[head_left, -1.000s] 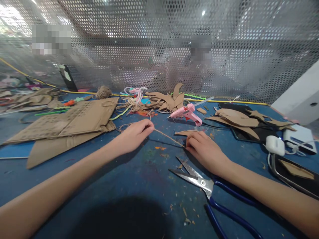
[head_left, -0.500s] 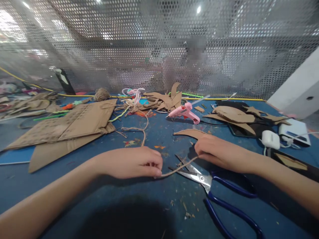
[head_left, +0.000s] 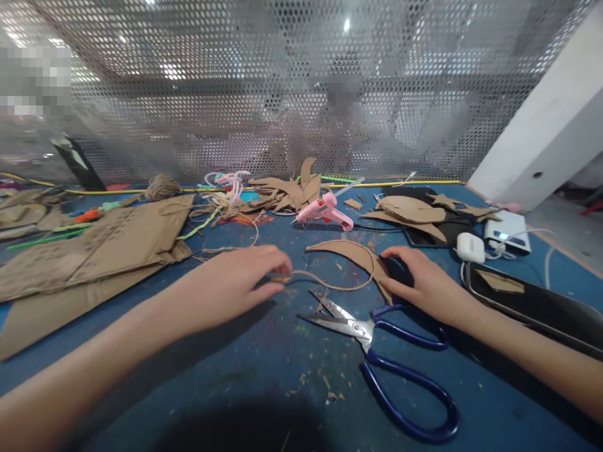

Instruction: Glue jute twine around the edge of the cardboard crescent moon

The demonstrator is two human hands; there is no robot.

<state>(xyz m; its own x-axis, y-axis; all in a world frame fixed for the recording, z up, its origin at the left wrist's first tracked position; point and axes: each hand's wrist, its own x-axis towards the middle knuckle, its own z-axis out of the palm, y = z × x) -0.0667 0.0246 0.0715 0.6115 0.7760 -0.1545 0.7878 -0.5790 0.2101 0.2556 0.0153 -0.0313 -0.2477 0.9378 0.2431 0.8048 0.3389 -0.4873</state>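
Note:
My left hand [head_left: 238,282] rests low on the blue table [head_left: 245,358], fingers pinched on one end of a brown twine strand [head_left: 330,285]. The strand sags in a loop across to my right hand [head_left: 419,282], whose fingertips press its other end against a curved cardboard crescent [head_left: 351,252]. Open scissors with blue handles [head_left: 377,339] lie just in front of both hands, blades pointing left.
A pink glue gun [head_left: 325,212] lies behind the crescent. Cardboard sheets [head_left: 108,245] cover the left; cardboard scraps [head_left: 287,191], a twine ball [head_left: 161,186], white charger [head_left: 470,247], power bank [head_left: 509,229] and black tray [head_left: 541,304] sit around. Perforated metal screen [head_left: 282,94] closes the back.
The twine went from taut to slack. My left hand moved back up toward the middle, my right hand shifted right onto the crescent's end. The view panned right.

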